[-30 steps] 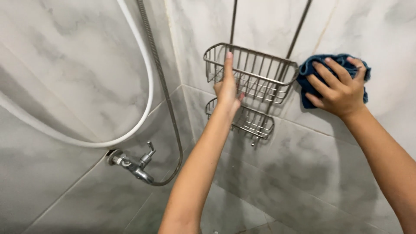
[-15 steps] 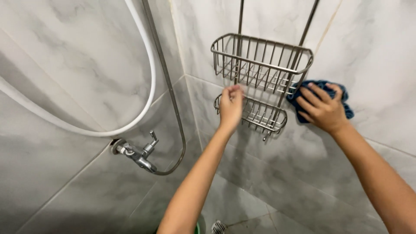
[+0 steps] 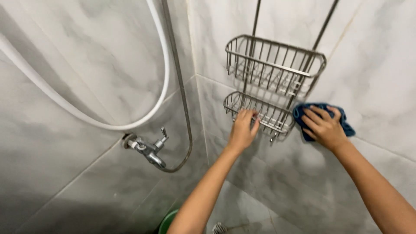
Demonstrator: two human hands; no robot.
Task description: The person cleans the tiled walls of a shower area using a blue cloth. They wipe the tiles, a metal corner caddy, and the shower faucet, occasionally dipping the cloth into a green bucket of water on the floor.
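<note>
A metal wire shower caddy hangs in the wall corner, with a larger upper basket (image 3: 274, 65) and a smaller lower basket (image 3: 268, 113). My left hand (image 3: 242, 130) grips the front rim of the lower basket from below. My right hand (image 3: 323, 126) presses a blue cloth (image 3: 345, 122) flat against the marble wall tile, just right of the lower basket. Both baskets look empty.
A chrome tap (image 3: 147, 148) sticks out of the left wall, with a white hose (image 3: 161, 82) and a thin metal hose (image 3: 182, 99) looping above it. A green bucket rim (image 3: 167, 222) and a floor drain (image 3: 219, 228) show at the bottom.
Both hands moved down: the left from the upper basket to the lower basket's rim, the right with the cloth down the wall beside the caddy.
</note>
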